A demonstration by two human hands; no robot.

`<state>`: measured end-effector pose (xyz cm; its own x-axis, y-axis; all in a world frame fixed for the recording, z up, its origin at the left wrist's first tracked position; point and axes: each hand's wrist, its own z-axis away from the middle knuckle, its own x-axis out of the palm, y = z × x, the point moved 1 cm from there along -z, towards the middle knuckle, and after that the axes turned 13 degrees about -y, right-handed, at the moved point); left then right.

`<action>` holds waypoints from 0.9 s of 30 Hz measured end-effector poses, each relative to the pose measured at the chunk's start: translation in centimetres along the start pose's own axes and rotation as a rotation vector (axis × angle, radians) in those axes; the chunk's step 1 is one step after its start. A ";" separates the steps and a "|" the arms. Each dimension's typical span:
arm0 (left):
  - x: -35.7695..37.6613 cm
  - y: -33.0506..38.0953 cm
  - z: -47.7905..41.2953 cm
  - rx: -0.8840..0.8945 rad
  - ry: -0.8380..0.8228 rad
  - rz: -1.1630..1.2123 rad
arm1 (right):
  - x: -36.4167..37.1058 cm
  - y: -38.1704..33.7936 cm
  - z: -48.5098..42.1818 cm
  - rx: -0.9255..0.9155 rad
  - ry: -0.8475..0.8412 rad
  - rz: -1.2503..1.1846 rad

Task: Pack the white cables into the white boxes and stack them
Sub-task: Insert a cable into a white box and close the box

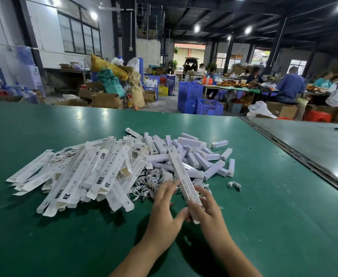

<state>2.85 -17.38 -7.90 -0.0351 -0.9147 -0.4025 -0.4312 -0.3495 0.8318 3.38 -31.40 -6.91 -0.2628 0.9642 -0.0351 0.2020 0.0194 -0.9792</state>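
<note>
The right hand (206,213) grips a long white cardboard box (181,174), tilted up, probably for filling. The left hand (164,208), fingers straight, holds nothing beside the thin white cables (148,184).

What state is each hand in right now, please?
Left hand: open, fingers straight, beside the box.
Right hand: closed around a long white box.

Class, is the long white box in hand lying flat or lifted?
Lifted: the right hand grips the long white cardboard box, near end off the green table.
</note>
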 end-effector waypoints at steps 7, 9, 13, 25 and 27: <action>-0.4 1.0 0.4 0.081 -0.054 -0.058 | 0.0 -0.1 0.0 0.018 0.027 0.069; -0.5 1.2 0.4 0.080 -0.087 -0.071 | -0.1 -0.1 0.0 0.026 0.029 0.092; -0.4 1.2 0.2 0.078 -0.054 -0.042 | -0.4 -0.3 0.0 0.005 0.042 0.049; -0.7 0.2 -0.2 0.018 0.160 0.057 | -0.2 0.2 -0.2 0.103 -0.105 -0.322; -0.9 0.1 -0.2 -0.002 0.145 0.058 | -0.2 0.4 -0.2 0.103 -0.089 -0.281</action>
<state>3.03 -16.68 -7.36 0.0708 -0.9531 -0.2942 -0.4303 -0.2953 0.8530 3.71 -31.51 -7.26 -0.3777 0.8977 0.2271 0.0141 0.2508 -0.9679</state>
